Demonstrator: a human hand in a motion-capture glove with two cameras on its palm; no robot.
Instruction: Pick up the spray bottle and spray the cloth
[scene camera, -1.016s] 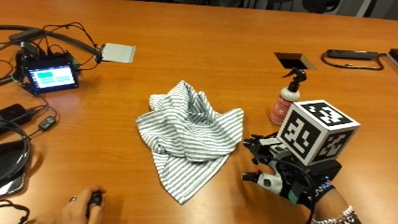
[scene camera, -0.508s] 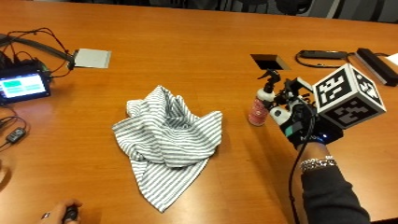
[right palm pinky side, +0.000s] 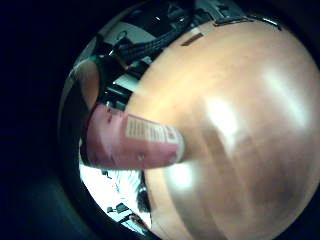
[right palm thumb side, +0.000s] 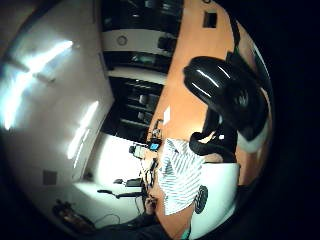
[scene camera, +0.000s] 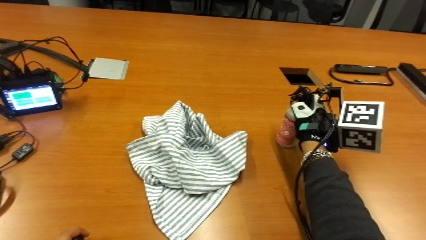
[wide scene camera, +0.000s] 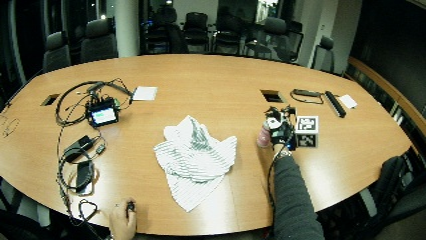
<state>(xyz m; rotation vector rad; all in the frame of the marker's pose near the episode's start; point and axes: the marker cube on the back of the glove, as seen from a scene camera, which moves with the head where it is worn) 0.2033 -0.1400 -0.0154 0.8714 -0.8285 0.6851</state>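
Mid-pickup: gloved right hand (scene camera: 311, 129) wrapped round the pink spray bottle (scene camera: 287, 132) (base seemingly near the table (scene camera: 200, 60)), next lifting and aiming at the striped cloth (scene camera: 186, 160).

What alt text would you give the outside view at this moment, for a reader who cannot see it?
A gloved right hand grips a pink spray bottle standing on an orange wooden table, to the right of a crumpled grey-and-white striped cloth. A small lit screen with cables sits at the table's left edge.
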